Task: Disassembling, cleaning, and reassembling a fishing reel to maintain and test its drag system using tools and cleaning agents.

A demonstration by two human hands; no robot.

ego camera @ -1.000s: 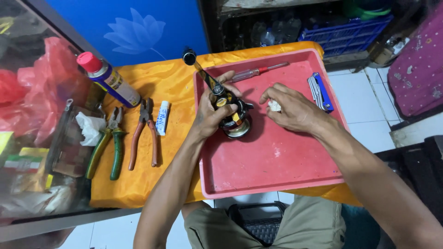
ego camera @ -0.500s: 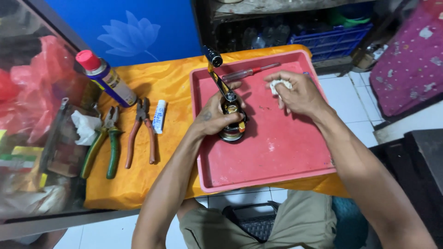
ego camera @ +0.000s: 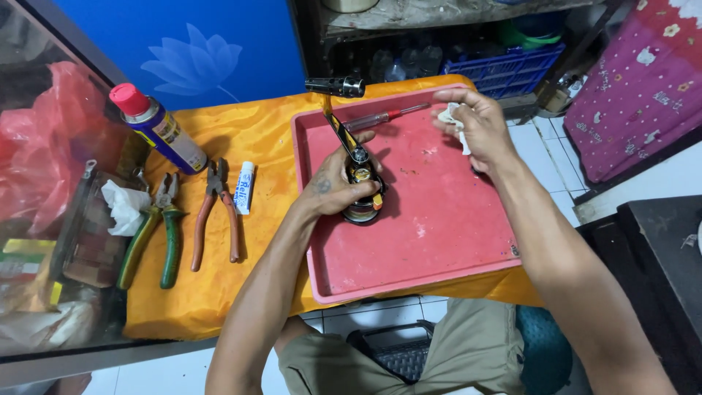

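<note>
Centre of frame: left hand (ego camera: 333, 192) wrapped around a black-and-gold metal fishing reel (ego camera: 362, 192), fingers curled on its body, holding it down on the red plastic tray (ego camera: 409, 256). The reel stands upright on the tray floor, upper-middle part of the tray, and its long crank arm rises toward the top of frame, ending in a black cylindrical knob (ego camera: 335, 86).

Upper right of centre: right hand (ego camera: 475, 124) lifted over the tray's far edge, fingers pinched on a small crumpled white cloth wad (ego camera: 455, 121). It does not touch the reel.

Handling, as judgement: the reel looks rigid, dense and metal, fairly heavy for its bulk, with smooth, maybe oily surfaces, so slippery. The round body is the best hold, as the left hand has it; the crank arm likely turns and gives poor purchase. The cloth is soft and light, and a pinch is enough.

Near the tray's top edge lies a red-handled screwdriver (ego camera: 384, 117). Left of the tray, on the orange cloth-covered table (ego camera: 219, 292): a blue spray can with red cap (ego camera: 157, 128), green-handled pliers (ego camera: 157, 227), red-handled pliers (ego camera: 214, 212) and a small white tube (ego camera: 245, 188). Far left is a crumpled white tissue (ego camera: 123, 206).
</note>
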